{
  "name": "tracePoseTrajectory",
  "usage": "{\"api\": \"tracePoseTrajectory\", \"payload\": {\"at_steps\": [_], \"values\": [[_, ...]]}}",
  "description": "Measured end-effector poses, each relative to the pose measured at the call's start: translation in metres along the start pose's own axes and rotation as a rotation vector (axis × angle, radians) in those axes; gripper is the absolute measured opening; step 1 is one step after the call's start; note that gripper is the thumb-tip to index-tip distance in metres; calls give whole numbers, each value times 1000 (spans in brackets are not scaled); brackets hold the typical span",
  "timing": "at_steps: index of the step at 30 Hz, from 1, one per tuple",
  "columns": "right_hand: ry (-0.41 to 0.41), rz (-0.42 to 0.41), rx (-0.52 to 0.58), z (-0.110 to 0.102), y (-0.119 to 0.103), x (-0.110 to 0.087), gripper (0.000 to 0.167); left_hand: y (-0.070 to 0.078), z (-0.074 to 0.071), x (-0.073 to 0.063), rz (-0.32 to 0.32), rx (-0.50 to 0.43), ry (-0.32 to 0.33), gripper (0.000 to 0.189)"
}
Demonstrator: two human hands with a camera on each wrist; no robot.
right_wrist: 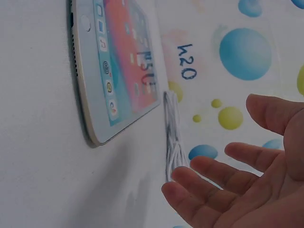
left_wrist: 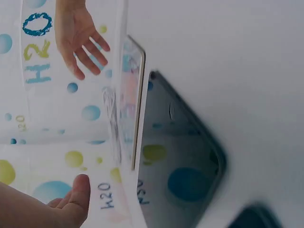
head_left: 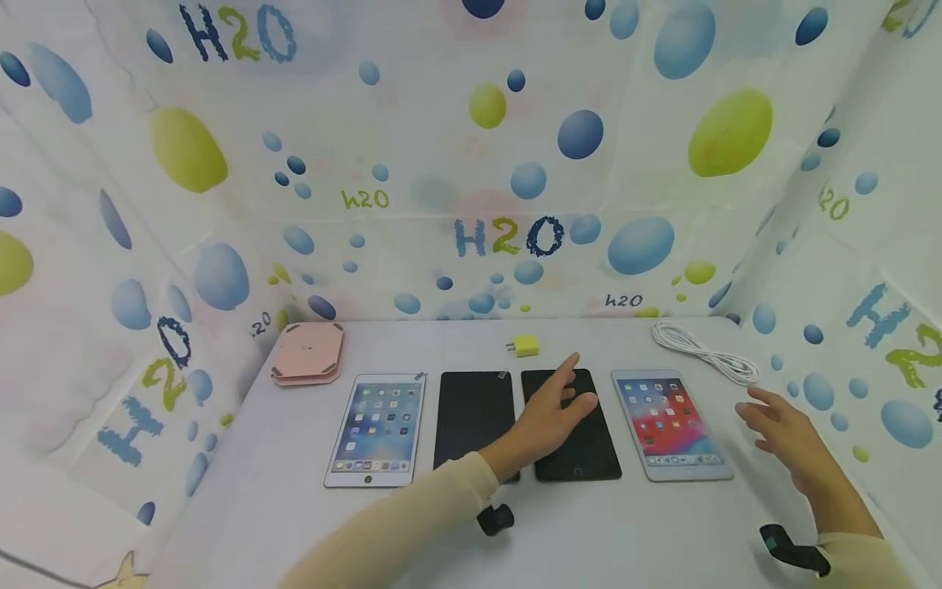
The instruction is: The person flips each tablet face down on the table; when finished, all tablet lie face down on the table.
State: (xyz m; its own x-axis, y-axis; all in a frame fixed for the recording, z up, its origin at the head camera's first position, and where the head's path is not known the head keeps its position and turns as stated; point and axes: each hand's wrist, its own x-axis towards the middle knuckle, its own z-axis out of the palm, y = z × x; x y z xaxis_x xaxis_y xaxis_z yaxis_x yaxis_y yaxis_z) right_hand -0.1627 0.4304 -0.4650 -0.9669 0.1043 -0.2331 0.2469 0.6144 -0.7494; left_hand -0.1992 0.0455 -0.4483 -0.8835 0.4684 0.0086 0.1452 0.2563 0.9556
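My left hand point(head_left: 545, 417) hovers above a black tablet point(head_left: 581, 454) with a dark screen, holding nothing. Left of that one lies another dark tablet point(head_left: 471, 417), partly covered by my forearm. My right hand point(head_left: 783, 429) is raised at the right, palm inward with fingers spread apart, near a coiled white cable point(head_left: 706, 353). Between the two hands lies a white tablet point(head_left: 670, 425) with its screen lit red and blue. In the right wrist view my right fingers point(right_wrist: 199, 190) are relaxed and touch nothing.
Farther left is a white tablet point(head_left: 375, 429) with a lit blue screen. A pink square object point(head_left: 309, 352) sits at the back left corner. A yellow plug adapter point(head_left: 526, 345) lies behind the dark tablets. Patterned sheets point(head_left: 412, 245) wall the table at the back and sides.
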Motion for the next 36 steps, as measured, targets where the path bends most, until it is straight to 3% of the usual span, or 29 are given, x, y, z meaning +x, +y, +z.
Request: {"api": "tracePoseTrajectory", "payload": {"at_steps": [4,11,19,28,36], "values": [[-7,11,-5,8,5,-2,83,3,24,7,-101,-199,27,65],[-18,23,34,13,6,0,81,5,55,22,-208,-372,32,65],[-21,85,77,19,11,-3,80,3,84,21,-279,-578,-57,68],[-61,103,121,20,10,-3,77,-1,90,20,-321,-588,-81,67],[-128,118,91,20,8,2,80,-7,95,22,-374,-599,-129,72]]}}
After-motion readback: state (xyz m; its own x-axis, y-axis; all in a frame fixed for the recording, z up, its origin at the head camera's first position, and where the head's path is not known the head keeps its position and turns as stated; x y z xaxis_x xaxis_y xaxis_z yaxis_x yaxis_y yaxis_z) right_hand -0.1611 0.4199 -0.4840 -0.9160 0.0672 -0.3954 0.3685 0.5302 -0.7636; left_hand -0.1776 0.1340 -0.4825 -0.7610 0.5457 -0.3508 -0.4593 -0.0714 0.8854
